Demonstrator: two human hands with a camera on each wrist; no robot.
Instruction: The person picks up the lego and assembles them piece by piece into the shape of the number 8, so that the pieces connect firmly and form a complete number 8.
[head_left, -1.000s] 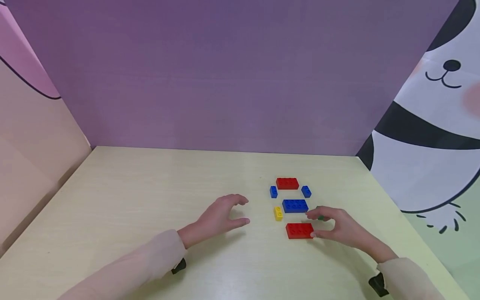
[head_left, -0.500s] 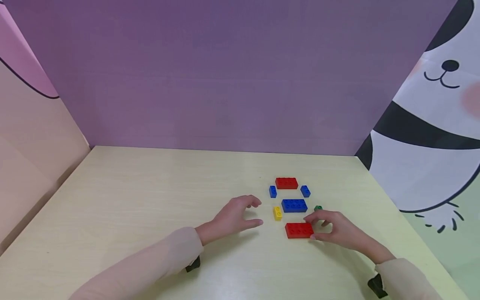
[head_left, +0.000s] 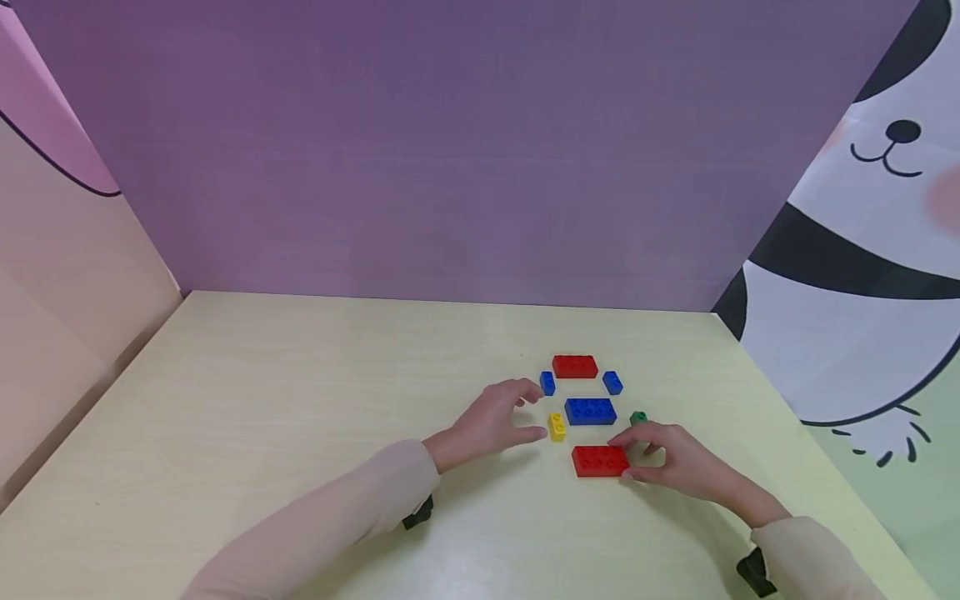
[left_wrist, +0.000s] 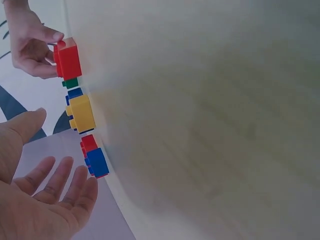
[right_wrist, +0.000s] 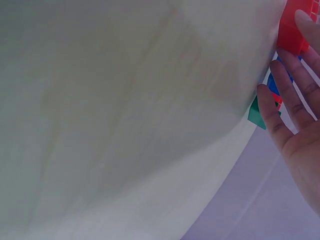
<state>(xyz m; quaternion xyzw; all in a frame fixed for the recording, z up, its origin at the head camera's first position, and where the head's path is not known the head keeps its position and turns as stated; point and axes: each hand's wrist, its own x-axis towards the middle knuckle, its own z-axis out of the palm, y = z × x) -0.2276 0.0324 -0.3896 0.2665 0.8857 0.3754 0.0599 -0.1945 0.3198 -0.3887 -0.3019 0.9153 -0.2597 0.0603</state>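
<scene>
At its right end, the near red brick [head_left: 600,462] is pinched between the thumb and fingers of my right hand [head_left: 678,462]; it rests on the table. My left hand [head_left: 487,422] hovers just left of the small yellow brick [head_left: 557,427], thumb and fingers spread and holding nothing. In the left wrist view a gap shows between that hand and the yellow brick [left_wrist: 85,112]. Beyond the near red brick lies a long blue brick [head_left: 590,411]. A small green brick [head_left: 638,417] sits just past my right fingers, partly hidden by them.
Farther back lies another red brick [head_left: 575,367], with a small blue brick [head_left: 547,383] at its left and another small blue brick [head_left: 612,382] at its right. The pale table [head_left: 315,367] meets a purple wall [head_left: 450,167] at its back edge.
My left hand has moved right, up to the yellow brick. My right fingers have drawn in onto the near red brick, uncovering more of the green brick.
</scene>
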